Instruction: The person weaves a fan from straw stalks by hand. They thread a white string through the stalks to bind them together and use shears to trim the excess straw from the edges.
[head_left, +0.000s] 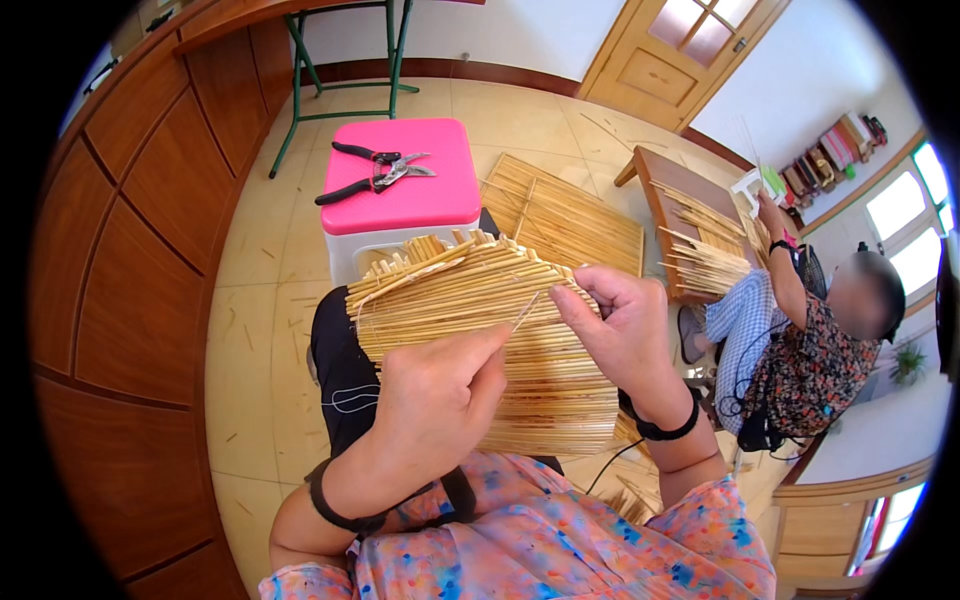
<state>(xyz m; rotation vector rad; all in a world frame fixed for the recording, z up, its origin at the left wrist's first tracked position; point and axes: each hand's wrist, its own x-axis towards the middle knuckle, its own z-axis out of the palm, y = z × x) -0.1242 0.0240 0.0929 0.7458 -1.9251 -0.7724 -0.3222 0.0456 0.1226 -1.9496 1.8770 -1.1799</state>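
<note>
A mat of straw-coloured reed stalks (480, 300), bound side by side with thread, rests across my lap. Its far edge is stepped with cut stalk ends, and one stalk bundle lies slantwise at its upper left. My right hand (626, 322) grips the mat's right edge, thumb on top and the fingers partly hidden beneath. Over the middle of the mat, my left hand (446, 397) pinches a thin needle or strand (527, 309) that points towards my right thumb. A loop of pale thread (352, 397) hangs beside my left hand over my dark trouser leg.
Black-handled pruning shears (379, 174) lie on a pink-lidded stool (442, 202) ahead. Behind the mat, a larger reed panel (577, 225) lies on the floor. At right, a seated person (810, 352) works by a low wooden table (645, 172) bearing loose reeds (705, 259). Wooden panelling (150, 247) runs along the left.
</note>
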